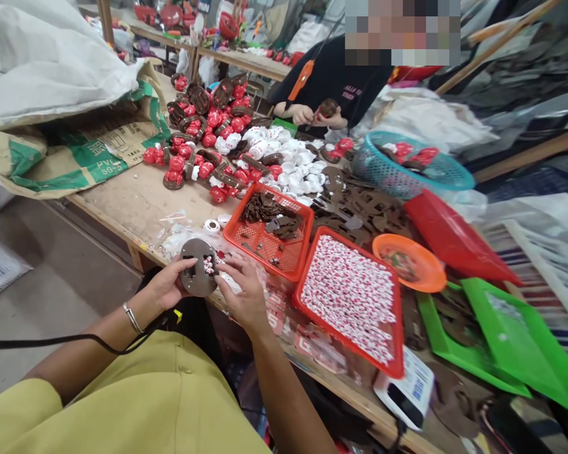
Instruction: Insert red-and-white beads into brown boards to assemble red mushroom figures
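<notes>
Over the near table edge, my left hand (166,287) grips a round grey metal plate (197,287) by its left side, thumb on top. The plate has a dark stepped recess in its middle. Several small white-and-red pieces (209,265) sit in the right part of that recess. My right hand (244,295) is at the plate's right edge, fingers spread and fingertips close to the pieces. Whether a tiny piece is between those fingertips is too small to tell. Beyond the plate, a white ring-shaped part (212,225) lies on the table.
A red basket (265,265) holds dark brown pieces; a red tray (348,353) is full of small white-and-red pieces. Red, white and brown parts (213,126) pile up behind. An orange plate (423,277), green trays (515,334) and a blue basket (383,170) stand right. A co-worker sits opposite.
</notes>
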`<act>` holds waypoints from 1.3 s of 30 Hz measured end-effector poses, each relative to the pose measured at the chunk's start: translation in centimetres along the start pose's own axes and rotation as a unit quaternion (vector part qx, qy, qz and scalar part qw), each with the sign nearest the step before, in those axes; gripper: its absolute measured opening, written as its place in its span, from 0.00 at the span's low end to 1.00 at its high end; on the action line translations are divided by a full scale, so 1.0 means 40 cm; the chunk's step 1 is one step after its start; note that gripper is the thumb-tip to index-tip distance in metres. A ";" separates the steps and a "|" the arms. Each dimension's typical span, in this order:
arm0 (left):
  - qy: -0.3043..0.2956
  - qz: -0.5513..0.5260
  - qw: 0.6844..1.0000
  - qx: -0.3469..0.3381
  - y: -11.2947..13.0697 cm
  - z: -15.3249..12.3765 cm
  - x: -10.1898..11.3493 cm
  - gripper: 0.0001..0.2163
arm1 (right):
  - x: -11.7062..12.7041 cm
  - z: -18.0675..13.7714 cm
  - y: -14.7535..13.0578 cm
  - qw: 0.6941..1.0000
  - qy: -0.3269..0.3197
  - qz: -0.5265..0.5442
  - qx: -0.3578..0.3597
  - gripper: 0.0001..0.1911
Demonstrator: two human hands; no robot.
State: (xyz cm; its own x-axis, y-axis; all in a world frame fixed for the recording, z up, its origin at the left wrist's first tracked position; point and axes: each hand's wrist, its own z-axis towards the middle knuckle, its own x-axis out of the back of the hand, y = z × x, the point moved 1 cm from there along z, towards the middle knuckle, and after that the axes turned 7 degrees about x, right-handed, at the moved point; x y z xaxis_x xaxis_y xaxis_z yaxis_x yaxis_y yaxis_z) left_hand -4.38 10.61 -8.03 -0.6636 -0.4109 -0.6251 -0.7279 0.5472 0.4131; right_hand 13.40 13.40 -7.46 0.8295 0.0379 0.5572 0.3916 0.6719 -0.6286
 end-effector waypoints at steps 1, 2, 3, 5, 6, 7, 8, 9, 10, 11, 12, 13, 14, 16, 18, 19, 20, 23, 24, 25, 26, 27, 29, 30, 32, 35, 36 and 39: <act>-0.005 0.005 1.000 -0.006 -0.002 0.000 -0.001 0.15 | -0.007 0.000 0.002 1.000 -0.012 -0.016 0.010 0.10; -0.009 0.010 1.000 -0.012 -0.004 0.000 -0.001 0.16 | -0.012 0.001 0.004 0.999 -0.022 -0.029 0.017 0.10; -0.012 0.016 1.000 -0.016 -0.007 0.001 -0.001 0.17 | -0.017 0.003 0.005 0.999 -0.032 -0.039 0.021 0.09; -0.017 0.027 0.999 -0.022 -0.010 0.003 0.001 0.19 | -0.020 0.008 0.008 0.997 -0.053 -0.046 0.020 0.08; -0.020 0.030 0.999 -0.022 -0.012 0.005 0.002 0.20 | -0.019 0.011 0.009 0.997 -0.065 -0.042 0.015 0.08; -0.022 0.031 0.999 -0.021 -0.013 0.006 0.004 0.20 | -0.018 0.014 0.010 0.996 -0.078 -0.036 0.010 0.07; -0.022 0.030 0.999 -0.018 -0.015 0.007 0.005 0.20 | -0.017 0.016 0.010 0.996 -0.090 -0.027 0.004 0.07; -0.019 0.030 0.999 -0.015 -0.016 0.007 0.006 0.20 | -0.016 0.017 0.011 0.995 -0.100 -0.016 -0.002 0.06; -0.015 0.029 0.999 -0.012 -0.017 0.008 0.006 0.20 | -0.015 0.018 0.011 0.994 -0.106 -0.006 -0.007 0.06; -0.010 0.029 0.999 -0.009 -0.019 0.008 0.007 0.19 | -0.016 0.018 0.012 0.994 -0.107 0.002 -0.014 0.05; -0.006 0.028 1.000 -0.007 -0.020 0.009 0.007 0.19 | -0.017 0.017 0.012 0.995 -0.103 0.007 -0.019 0.04; -0.003 0.026 1.000 -0.005 -0.021 0.010 0.007 0.18 | -0.019 0.016 0.013 0.995 -0.094 0.010 -0.025 0.04; -0.003 0.022 1.000 -0.004 -0.022 0.012 0.008 0.18 | -0.021 0.015 0.013 0.996 -0.084 0.011 -0.031 0.04; -0.005 0.011 1.000 -0.003 -0.023 0.016 0.010 0.16 | -0.024 0.013 0.014 0.997 -0.070 0.013 -0.037 0.04; -0.007 0.002 1.000 -0.001 -0.023 0.019 0.012 0.15 | -0.026 0.012 0.013 0.997 -0.066 0.016 -0.041 0.05; -0.008 -0.002 1.000 0.000 -0.022 0.021 0.012 0.14 | -0.026 0.013 0.012 0.997 -0.062 0.017 -0.044 0.05; -0.008 -0.007 1.000 0.003 -0.021 0.021 0.012 0.13 | -0.026 0.014 0.010 0.997 -0.054 0.017 -0.046 0.05; -0.007 -0.027 0.999 0.019 -0.019 0.019 0.004 0.13 | -0.033 0.021 -0.007 0.999 -0.024 0.011 -0.042 0.06; -0.009 -0.034 0.999 0.025 -0.020 0.017 -0.001 0.13 | -0.040 0.024 -0.017 0.999 -0.019 0.006 -0.035 0.06; -0.015 -0.040 0.999 0.029 -0.020 0.015 -0.007 0.14 | -0.048 0.026 -0.027 0.999 -0.019 0.000 -0.025 0.06; -0.023 -0.044 0.998 0.033 -0.021 0.013 -0.012 0.14 | -0.057 0.028 -0.039 1.000 -0.024 -0.007 -0.013 0.06; -0.029 -0.045 0.998 0.035 -0.021 0.011 -0.017 0.14 | -0.064 0.030 -0.050 0.999 -0.031 -0.014 0.001 0.06; -0.030 -0.038 0.998 0.033 -0.020 0.007 -0.021 0.13 | -0.064 0.032 -0.063 0.999 -0.041 -0.020 0.023 0.07; -0.024 -0.030 0.999 0.028 -0.018 0.004 -0.021 0.13 | -0.050 0.034 -0.061 0.999 -0.037 -0.023 0.027 0.07; -0.004 -0.005 1.000 0.011 -0.008 -0.005 -0.016 0.13 | 0.012 0.038 -0.034 0.999 -0.007 -0.037 0.016 0.09; 0.025 0.043 0.998 -0.027 0.015 -0.018 -0.003 0.16 | 0.177 0.029 0.072 0.985 0.076 -0.129 -0.083 0.14; 0.029 0.057 0.997 -0.041 0.022 -0.022 0.000 0.16 | 0.238 0.018 0.119 0.966 0.097 -0.189 -0.146 0.16; 0.027 0.079 0.994 -0.076 0.034 -0.024 0.002 0.19 | 0.377 -0.036 0.261 0.856 -0.002 -0.366 -0.364 0.17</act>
State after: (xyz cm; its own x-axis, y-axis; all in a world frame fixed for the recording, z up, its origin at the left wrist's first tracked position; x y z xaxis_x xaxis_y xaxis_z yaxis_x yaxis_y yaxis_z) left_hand -5.58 10.62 -6.88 -0.7773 -0.3685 -0.5100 -0.6285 0.4928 0.6018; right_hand 30.58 19.94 -6.39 0.2548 -0.1930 0.9475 0.9517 -0.1235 -0.2811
